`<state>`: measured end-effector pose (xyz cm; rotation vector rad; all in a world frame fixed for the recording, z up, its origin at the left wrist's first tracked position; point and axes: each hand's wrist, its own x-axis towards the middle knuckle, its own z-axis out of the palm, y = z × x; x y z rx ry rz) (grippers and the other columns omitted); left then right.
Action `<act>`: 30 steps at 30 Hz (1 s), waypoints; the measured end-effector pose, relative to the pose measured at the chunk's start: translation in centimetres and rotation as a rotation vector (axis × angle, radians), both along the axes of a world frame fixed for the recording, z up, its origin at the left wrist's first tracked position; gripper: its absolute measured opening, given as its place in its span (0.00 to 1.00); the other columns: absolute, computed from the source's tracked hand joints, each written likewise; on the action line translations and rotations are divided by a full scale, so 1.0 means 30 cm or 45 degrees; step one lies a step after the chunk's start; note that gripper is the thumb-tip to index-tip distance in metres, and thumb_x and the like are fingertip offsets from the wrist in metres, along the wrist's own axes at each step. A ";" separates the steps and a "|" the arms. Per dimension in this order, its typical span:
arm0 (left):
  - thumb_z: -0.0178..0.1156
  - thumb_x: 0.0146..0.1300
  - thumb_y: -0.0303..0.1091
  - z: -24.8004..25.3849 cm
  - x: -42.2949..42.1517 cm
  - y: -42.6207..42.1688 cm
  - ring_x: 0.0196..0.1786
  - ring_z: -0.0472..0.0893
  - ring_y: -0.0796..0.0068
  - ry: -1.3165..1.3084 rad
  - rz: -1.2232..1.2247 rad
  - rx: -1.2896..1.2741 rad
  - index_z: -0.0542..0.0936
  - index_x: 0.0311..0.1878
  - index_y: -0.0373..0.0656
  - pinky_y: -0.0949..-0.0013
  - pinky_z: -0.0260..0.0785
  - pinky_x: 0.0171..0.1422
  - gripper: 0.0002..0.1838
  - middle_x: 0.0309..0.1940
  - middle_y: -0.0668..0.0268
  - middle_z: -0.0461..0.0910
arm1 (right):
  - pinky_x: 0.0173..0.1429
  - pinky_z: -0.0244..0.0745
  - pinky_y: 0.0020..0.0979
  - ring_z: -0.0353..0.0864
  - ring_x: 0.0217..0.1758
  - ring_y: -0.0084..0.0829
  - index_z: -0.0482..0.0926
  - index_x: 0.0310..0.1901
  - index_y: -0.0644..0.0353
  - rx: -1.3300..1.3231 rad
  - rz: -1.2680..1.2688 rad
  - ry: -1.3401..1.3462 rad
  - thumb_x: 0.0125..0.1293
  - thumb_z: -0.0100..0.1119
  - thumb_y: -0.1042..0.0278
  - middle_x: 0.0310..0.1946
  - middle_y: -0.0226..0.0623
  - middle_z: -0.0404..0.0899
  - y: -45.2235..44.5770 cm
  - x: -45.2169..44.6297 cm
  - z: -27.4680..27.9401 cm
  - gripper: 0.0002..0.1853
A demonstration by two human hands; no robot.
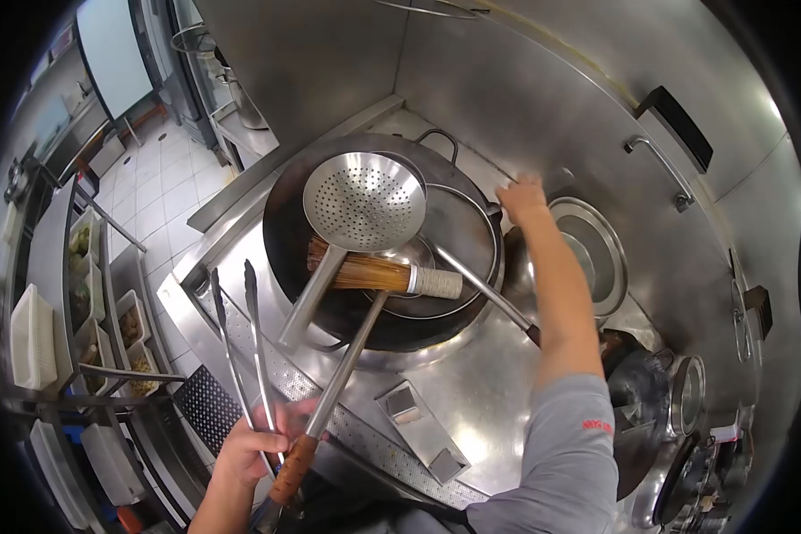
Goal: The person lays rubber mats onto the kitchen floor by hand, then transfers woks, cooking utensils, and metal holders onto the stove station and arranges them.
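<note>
My left hand (251, 452) is closed around metal tongs (260, 356) with dark tips pointing up. The wooden-handled ladle (334, 392) runs through the same hand, fingers showing behind its shaft. Its bowl is partly hidden under a bamboo wok brush (378, 274) with a wrapped white grip. Over the large dark wok (285, 214) lies a perforated strainer (365, 200), its metal handle slanting down-left. My right hand (524, 198) stretches to the wok's far right, near a small pan handle (492, 208); its fingers are small and blurred.
Round metal bowls (587, 240) stand right of the wok, with more pots (685, 396) farther down. A metal bracket-like plate (423, 432) lies on the steel counter. Steel walls (525, 89) close in the back and right. Shelves with food bins (84, 267) stand left.
</note>
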<state>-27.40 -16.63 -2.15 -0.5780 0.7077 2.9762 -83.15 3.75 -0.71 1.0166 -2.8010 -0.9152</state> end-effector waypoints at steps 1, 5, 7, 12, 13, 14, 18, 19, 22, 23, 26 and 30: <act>0.67 0.43 0.17 -0.005 0.008 0.003 0.55 0.80 0.34 0.034 -0.020 0.025 0.78 0.31 0.36 0.42 0.80 0.54 0.11 0.65 0.41 0.71 | 0.65 0.66 0.55 0.74 0.67 0.40 0.82 0.53 0.43 0.055 -0.034 -0.085 0.63 0.59 0.67 0.60 0.37 0.79 0.062 0.045 0.047 0.16; 0.66 0.45 0.12 -0.045 0.022 0.010 0.55 0.80 0.35 0.112 -0.043 0.034 0.75 0.35 0.38 0.45 0.84 0.46 0.15 0.66 0.44 0.70 | 0.52 0.77 0.43 0.84 0.47 0.41 0.84 0.44 0.51 -0.051 -0.043 -0.394 0.54 0.66 0.64 0.42 0.42 0.85 0.303 0.132 0.188 0.14; 0.68 0.42 0.14 0.012 0.003 0.032 0.55 0.81 0.42 0.073 -0.060 0.009 0.75 0.32 0.40 0.48 0.81 0.51 0.15 0.65 0.45 0.71 | 0.47 0.80 0.40 0.84 0.41 0.40 0.83 0.45 0.54 -0.031 -0.158 -0.605 0.52 0.69 0.64 0.38 0.41 0.84 0.369 0.262 0.314 0.17; 0.67 0.42 0.17 0.009 0.025 0.114 0.55 0.81 0.42 0.090 -0.077 -0.063 0.74 0.35 0.41 0.49 0.77 0.57 0.17 0.65 0.46 0.71 | 0.41 0.84 0.31 0.82 0.33 0.29 0.61 0.71 0.58 -0.837 -0.866 -1.763 0.60 0.69 0.76 0.42 0.38 0.78 0.573 0.797 0.442 0.38; 0.67 0.42 0.17 0.009 0.027 0.133 0.55 0.81 0.43 0.083 -0.079 -0.086 0.73 0.35 0.41 0.51 0.77 0.57 0.17 0.65 0.46 0.71 | 0.40 0.86 0.33 0.85 0.37 0.33 0.53 0.76 0.55 -1.120 -0.949 -1.886 0.60 0.67 0.77 0.49 0.45 0.77 0.618 0.889 0.416 0.45; 0.64 0.42 0.16 -0.002 0.030 0.152 0.52 0.82 0.50 0.072 -0.088 -0.079 0.73 0.35 0.42 0.55 0.77 0.54 0.16 0.65 0.47 0.71 | 0.39 0.87 0.34 0.87 0.40 0.37 0.48 0.77 0.54 -1.372 -0.950 -2.157 0.62 0.64 0.79 0.54 0.50 0.76 0.635 0.975 0.400 0.46; 0.62 0.48 0.15 -0.049 0.049 0.180 0.52 0.83 0.55 0.021 -0.029 -0.106 0.72 0.33 0.44 0.55 0.79 0.52 0.13 0.65 0.52 0.72 | 0.25 0.76 0.29 0.81 0.28 0.30 0.50 0.76 0.51 -1.987 -1.172 -2.233 0.67 0.54 0.79 0.40 0.43 0.78 0.579 1.287 0.297 0.39; 0.62 0.50 0.15 -0.037 0.050 0.189 0.52 0.83 0.54 0.026 -0.028 -0.088 0.73 0.33 0.44 0.54 0.80 0.54 0.12 0.65 0.52 0.72 | 0.22 0.72 0.28 0.77 0.25 0.27 0.51 0.76 0.51 -2.067 -1.265 -2.280 0.67 0.53 0.80 0.37 0.41 0.77 0.562 1.324 0.260 0.38; 0.61 0.53 0.15 -0.006 0.038 0.228 0.52 0.83 0.53 0.067 -0.060 -0.042 0.74 0.33 0.43 0.52 0.80 0.56 0.11 0.65 0.52 0.73 | 0.17 0.60 0.27 0.67 0.18 0.23 0.56 0.73 0.53 -2.151 -1.365 -2.149 0.66 0.49 0.82 0.29 0.36 0.73 0.476 1.371 0.268 0.34; 0.61 0.53 0.15 -0.002 0.029 0.243 0.52 0.83 0.53 0.085 -0.076 -0.029 0.74 0.33 0.43 0.52 0.80 0.56 0.11 0.65 0.53 0.73 | 0.16 0.56 0.27 0.64 0.16 0.21 0.57 0.72 0.54 -2.152 -1.367 -2.061 0.65 0.48 0.82 0.27 0.35 0.72 0.443 1.372 0.285 0.33; 0.61 0.55 0.15 -0.068 -0.015 0.288 0.56 0.82 0.57 0.108 -0.154 -0.139 0.75 0.34 0.46 0.56 0.80 0.53 0.11 0.67 0.54 0.72 | 0.17 0.57 0.27 0.63 0.17 0.21 0.60 0.71 0.56 -2.064 -1.221 -1.689 0.64 0.47 0.82 0.25 0.33 0.71 0.386 1.417 0.306 0.32; 0.61 0.55 0.14 -0.052 -0.013 0.351 0.56 0.81 0.58 0.125 -0.151 -0.046 0.76 0.35 0.46 0.52 0.80 0.54 0.13 0.66 0.54 0.72 | 0.22 0.69 0.36 0.71 0.18 0.33 0.67 0.69 0.55 -1.783 -0.898 -1.110 0.63 0.50 0.78 0.24 0.42 0.75 0.353 1.456 0.170 0.30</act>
